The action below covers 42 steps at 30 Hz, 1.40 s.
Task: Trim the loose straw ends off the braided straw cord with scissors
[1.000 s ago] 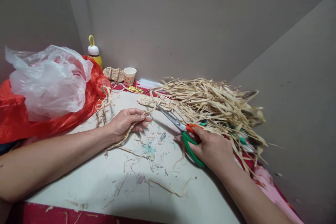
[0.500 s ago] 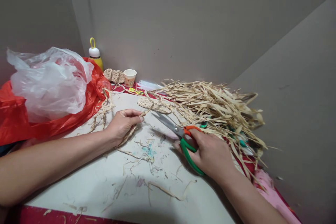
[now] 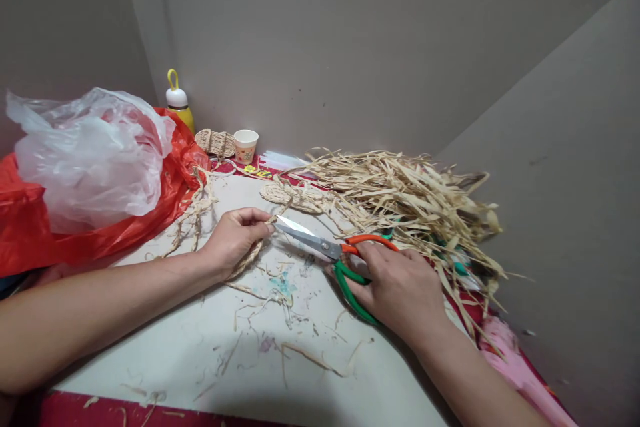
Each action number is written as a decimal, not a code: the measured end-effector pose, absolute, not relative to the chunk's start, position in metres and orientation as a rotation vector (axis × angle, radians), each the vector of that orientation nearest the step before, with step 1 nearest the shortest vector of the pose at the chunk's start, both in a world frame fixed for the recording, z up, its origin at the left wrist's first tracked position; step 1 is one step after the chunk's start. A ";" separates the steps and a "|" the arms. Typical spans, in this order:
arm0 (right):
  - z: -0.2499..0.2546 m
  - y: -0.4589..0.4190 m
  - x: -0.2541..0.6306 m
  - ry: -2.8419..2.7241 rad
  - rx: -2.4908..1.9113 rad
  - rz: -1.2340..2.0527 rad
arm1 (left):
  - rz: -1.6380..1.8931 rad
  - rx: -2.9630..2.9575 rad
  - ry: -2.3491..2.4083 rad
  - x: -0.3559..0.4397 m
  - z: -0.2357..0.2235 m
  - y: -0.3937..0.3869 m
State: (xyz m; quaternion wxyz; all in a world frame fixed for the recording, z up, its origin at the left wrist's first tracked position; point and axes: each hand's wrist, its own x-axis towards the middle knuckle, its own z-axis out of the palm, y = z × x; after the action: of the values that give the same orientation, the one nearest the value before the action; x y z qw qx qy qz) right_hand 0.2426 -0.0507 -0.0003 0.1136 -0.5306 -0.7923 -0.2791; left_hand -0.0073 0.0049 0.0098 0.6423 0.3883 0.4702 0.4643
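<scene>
My left hand (image 3: 234, 237) pinches a braided straw cord (image 3: 249, 257) that runs under the palm and back toward the wrist. My right hand (image 3: 397, 290) grips a pair of scissors (image 3: 325, 250) with one orange and one green handle. The blades are slightly apart, and their tips reach the cord just beyond my left fingertips. Both hands rest on a pale work board (image 3: 260, 347) littered with straw scraps.
A heap of loose straw strips (image 3: 400, 197) fills the right side. A coiled braid (image 3: 293, 197) lies behind the scissors. At the left sit a clear plastic bag (image 3: 90, 153) on a red bag (image 3: 30, 227); a yellow bottle (image 3: 177, 103), small woven basket (image 3: 215, 142) and paper cup (image 3: 245, 145) stand by the wall.
My right hand has swung the scissors leftward, bringing the blade tips from near the coiled braid to the cord at my left fingertips. The left hand has barely moved.
</scene>
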 end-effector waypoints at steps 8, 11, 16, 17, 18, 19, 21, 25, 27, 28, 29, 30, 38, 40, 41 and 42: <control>-0.002 -0.051 0.243 -2.312 -1.541 -0.838 | 1.069 0.955 1.035 -0.007 0.005 0.005; -0.004 -0.051 0.241 -2.302 -1.541 -0.822 | 1.086 0.984 1.021 -0.007 0.004 0.004; -0.009 -0.053 0.237 -2.265 -1.604 -0.752 | 1.103 0.954 1.034 -0.005 0.007 0.004; -0.009 -0.053 0.237 -2.262 -1.617 -0.738 | 1.104 0.939 1.035 -0.005 0.008 0.004; -0.009 -0.053 0.237 -2.259 -1.627 -0.726 | 1.102 0.925 1.035 -0.005 0.009 0.003; -0.009 -0.054 0.237 -2.256 -1.636 -0.715 | 1.101 0.912 1.035 -0.004 0.010 0.003; -0.009 -0.054 0.237 -2.252 -1.646 -0.708 | 1.102 0.891 1.036 -0.004 0.012 0.002; -0.009 -0.054 0.238 -2.247 -1.642 -0.758 | 1.099 0.866 1.028 -0.005 0.010 0.003; -0.009 -0.054 0.238 -2.243 -1.633 -0.773 | 1.091 0.861 1.024 -0.005 0.007 0.004; -0.009 -0.054 0.238 -2.241 -1.627 -0.768 | 1.089 0.858 1.021 -0.005 0.006 0.005; -0.009 -0.054 0.238 -2.239 -1.622 -0.753 | 1.088 0.855 1.016 -0.006 0.005 0.006; -0.009 -0.054 0.237 -2.237 -1.619 -0.729 | 1.088 0.852 1.011 -0.006 0.004 0.007; -0.013 -0.051 0.243 -2.148 -1.632 -0.626 | 1.076 0.801 1.019 -0.008 0.007 0.009; -0.014 -0.049 0.246 -2.141 -1.613 -0.641 | 1.068 0.812 1.011 -0.008 0.009 0.010; -0.014 -0.049 0.247 -2.144 -1.602 -0.649 | 1.062 0.824 0.997 -0.009 0.011 0.010; -0.013 -0.049 0.248 -2.149 -1.595 -0.656 | 1.053 0.834 0.979 -0.009 0.012 0.011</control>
State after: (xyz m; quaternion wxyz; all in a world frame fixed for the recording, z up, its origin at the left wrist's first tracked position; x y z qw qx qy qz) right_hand 0.2478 -0.0485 -0.0134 0.1918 -0.5681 -0.7655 -0.2337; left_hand -0.0092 0.0108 0.0119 0.6742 0.3706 0.4351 0.4678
